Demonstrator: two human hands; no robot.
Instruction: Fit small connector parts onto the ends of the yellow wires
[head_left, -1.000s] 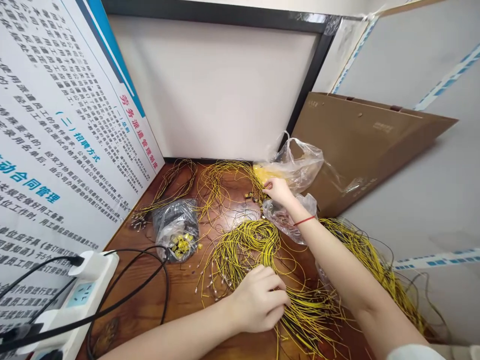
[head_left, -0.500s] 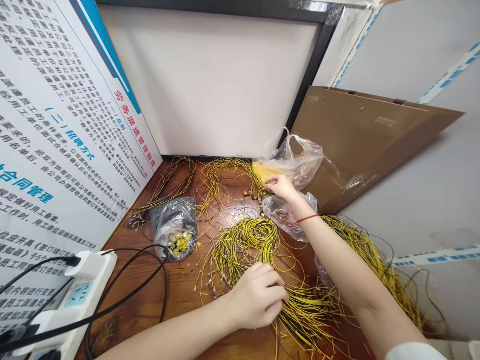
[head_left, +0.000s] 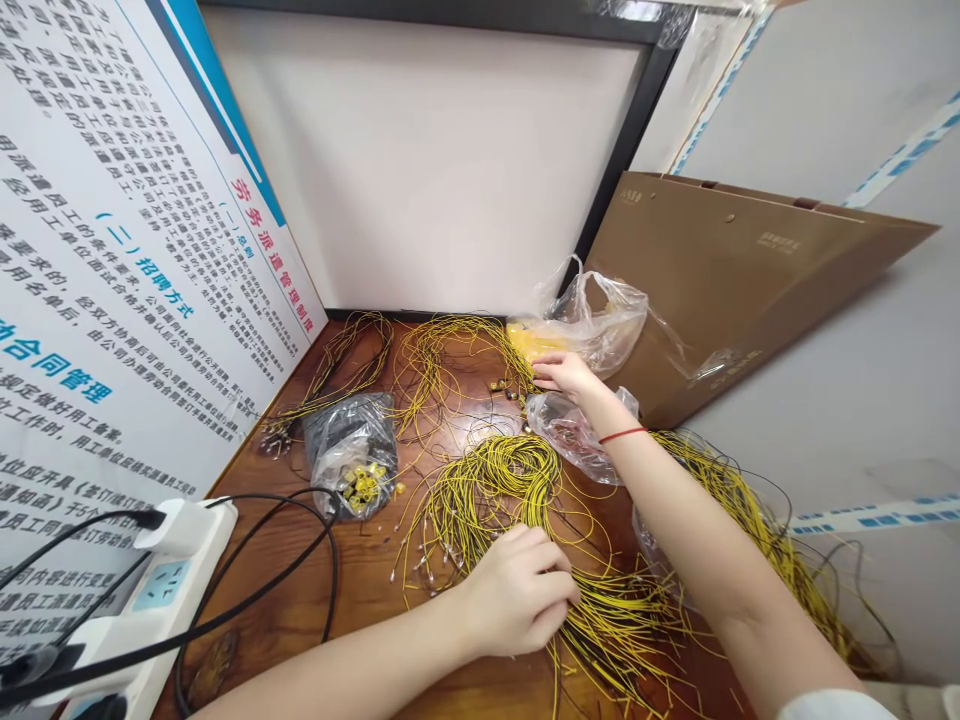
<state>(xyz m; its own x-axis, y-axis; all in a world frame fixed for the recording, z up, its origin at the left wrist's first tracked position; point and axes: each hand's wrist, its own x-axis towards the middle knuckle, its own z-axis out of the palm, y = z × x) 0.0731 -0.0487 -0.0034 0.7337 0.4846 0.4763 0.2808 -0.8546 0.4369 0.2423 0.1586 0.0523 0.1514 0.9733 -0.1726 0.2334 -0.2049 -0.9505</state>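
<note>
My left hand (head_left: 521, 592) hovers or rests over the near bundle of yellow and black wires (head_left: 517, 470), its fingers curled together; whatever they pinch is hidden beneath them. Farther off, my right hand (head_left: 568, 377) reaches out with its fingers stretched and a little apart, and I see nothing held in them. It is beside the ends of the back wire bundle (head_left: 431, 360) and a few small yellow-and-dark pieces (head_left: 504, 388). Just below this hand lies a clear plastic bag (head_left: 574, 430) with reddish contents.
A clear bag with yellow contents (head_left: 559, 340) stands behind my right hand. At left are a bag of small yellow parts (head_left: 364, 488), another wire bundle (head_left: 352, 365) and a power strip (head_left: 161, 590) with black cables. More wires (head_left: 720, 490) lie under my right forearm, near a brown folder (head_left: 720, 270).
The fingers of my right hand have spread from a closer pinch, with the hand in almost the same place. My left hand keeps its curled pose over the wires.
</note>
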